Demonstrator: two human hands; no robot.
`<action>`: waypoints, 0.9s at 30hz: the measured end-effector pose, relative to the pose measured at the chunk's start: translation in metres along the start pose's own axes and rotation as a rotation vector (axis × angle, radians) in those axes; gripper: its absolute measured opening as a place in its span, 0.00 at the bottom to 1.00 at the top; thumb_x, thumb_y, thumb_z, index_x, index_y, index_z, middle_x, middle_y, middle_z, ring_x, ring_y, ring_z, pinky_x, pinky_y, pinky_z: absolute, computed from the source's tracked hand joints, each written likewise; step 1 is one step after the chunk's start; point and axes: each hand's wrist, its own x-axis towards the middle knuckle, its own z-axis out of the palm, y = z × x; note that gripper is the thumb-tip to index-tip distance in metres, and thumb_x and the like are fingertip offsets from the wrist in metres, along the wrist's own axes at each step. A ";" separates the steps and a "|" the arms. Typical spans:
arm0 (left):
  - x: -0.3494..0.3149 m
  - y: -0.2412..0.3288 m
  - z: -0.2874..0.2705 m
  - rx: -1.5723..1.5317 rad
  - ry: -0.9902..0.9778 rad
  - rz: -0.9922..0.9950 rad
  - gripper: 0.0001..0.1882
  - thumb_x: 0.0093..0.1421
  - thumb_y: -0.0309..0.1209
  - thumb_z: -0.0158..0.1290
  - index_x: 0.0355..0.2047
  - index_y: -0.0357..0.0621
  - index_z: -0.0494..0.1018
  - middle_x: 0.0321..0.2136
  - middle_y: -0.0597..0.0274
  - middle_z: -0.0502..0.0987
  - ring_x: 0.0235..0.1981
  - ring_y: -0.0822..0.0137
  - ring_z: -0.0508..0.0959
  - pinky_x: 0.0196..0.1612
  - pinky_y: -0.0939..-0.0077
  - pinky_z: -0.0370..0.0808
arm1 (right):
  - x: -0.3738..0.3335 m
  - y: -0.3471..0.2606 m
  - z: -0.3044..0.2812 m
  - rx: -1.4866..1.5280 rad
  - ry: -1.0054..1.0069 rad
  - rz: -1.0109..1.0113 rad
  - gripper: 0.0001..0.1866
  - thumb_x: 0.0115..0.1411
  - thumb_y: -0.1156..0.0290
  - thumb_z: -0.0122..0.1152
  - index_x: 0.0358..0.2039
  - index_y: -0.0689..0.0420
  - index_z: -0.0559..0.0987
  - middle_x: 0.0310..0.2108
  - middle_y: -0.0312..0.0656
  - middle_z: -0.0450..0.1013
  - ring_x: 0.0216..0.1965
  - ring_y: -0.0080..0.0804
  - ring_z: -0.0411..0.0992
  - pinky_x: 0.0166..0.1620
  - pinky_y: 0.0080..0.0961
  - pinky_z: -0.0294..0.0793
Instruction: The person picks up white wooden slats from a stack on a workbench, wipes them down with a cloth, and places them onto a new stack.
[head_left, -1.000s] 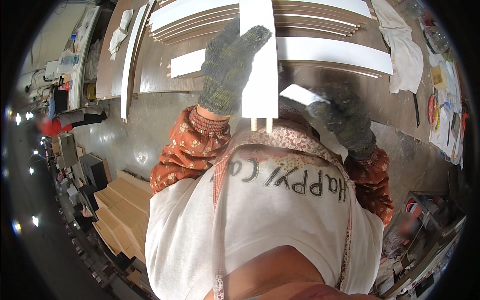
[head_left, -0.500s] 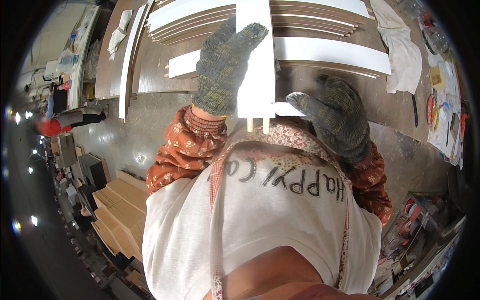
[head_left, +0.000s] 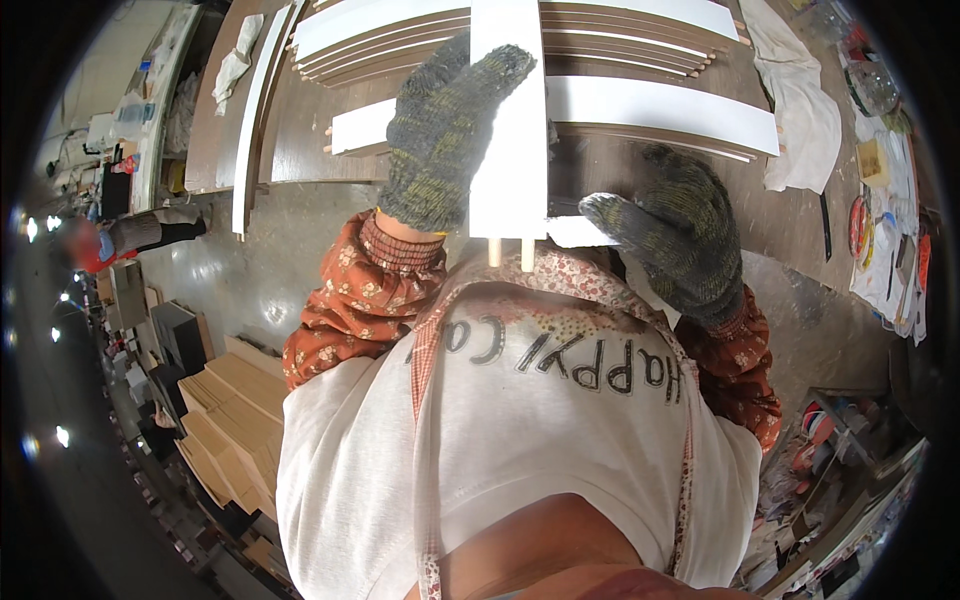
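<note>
A long white board points toward me, with two wooden dowels sticking out of its near end. My left hand, in a dark grey-green knit glove, grips the board's left side, its thumb lying along the white face. The other fingers are partly hidden at the edge. At the near right edge my right hand, gloved alike, is closed with its thumb over a small white flat piece. That piece touches or nearly touches the board; whether it is cloth or something stiffer I cannot tell.
Crosswise on the brown table lie more white boards with dowelled ends, several stacked at the back. A narrow white strip lies left, a white cloth right. Stacked brown panels stand at lower left; a person is beyond.
The right hand and its white piece have moved slightly down along the board's edge. My left hand keeps the same grip, and the whole view has shifted a little.
</note>
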 end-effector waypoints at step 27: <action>0.004 0.000 -0.005 0.206 -0.037 0.125 0.22 0.51 0.19 0.48 0.46 0.55 0.72 0.47 0.71 0.71 0.49 0.69 0.69 0.49 0.77 0.70 | -0.005 0.006 -0.004 0.153 0.059 0.004 0.24 0.42 0.71 0.66 0.44 0.54 0.75 0.35 0.41 0.69 0.34 0.33 0.69 0.40 0.30 0.72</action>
